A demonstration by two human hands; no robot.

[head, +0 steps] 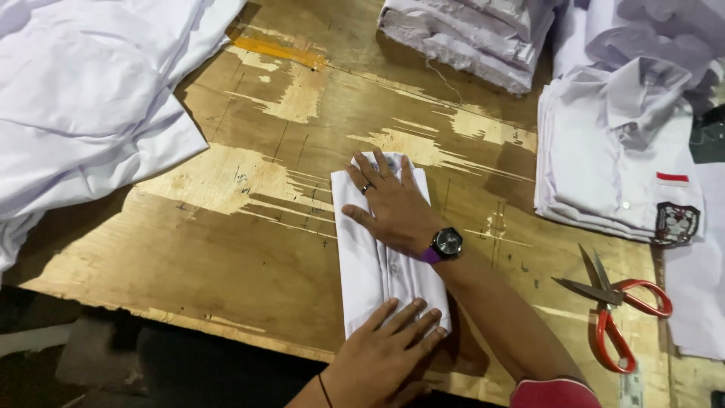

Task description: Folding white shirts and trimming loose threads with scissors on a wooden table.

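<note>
1. Our left hand (385, 351), near edge, centre: flat, palm down, fingers spread and straight, pressing the near end of the folded white shirt (377, 264). Nothing gripped. Thin dark band at the wrist.

2. Folded white shirt, centre of the worn plywood table (226, 249): narrow long strip, lying near-to-far, near end close to the table's near edge. Button placket shows down the middle betw. both hands.

3. Our right hand (389, 204), just beyond the left: comes in from the near right, forearm crossing over the table. Palm flat on the far half of the shirt, fingers stretched out and slightly apart, not closed on anything. Ring on one finger; black wristwatch (445, 243) w/ purple strap at the wrist. Red sleeve (555, 394) at the near right edge.

4. Scissors (615, 302), red handles, right of the forearm, near: lying flat on the table, blades a little apart, tips pointing far. Well apart from the shirt.

5. Stack of folded white shirts (612, 159), right, mid-far: collars up, top one w/ a small red-and-white flag patch and a dark badge on the pocket. Just beyond the scissors.

6. Loose pile of white fabric (83, 98), left, mid to far: spread over the table's left edge, unfolded.

7. Second folded bundle of white cloth (468, 38), far centre-right: layered edges facing us.

8. More white garments (649, 30), far right corner, rumpled; detail not clear.
</note>
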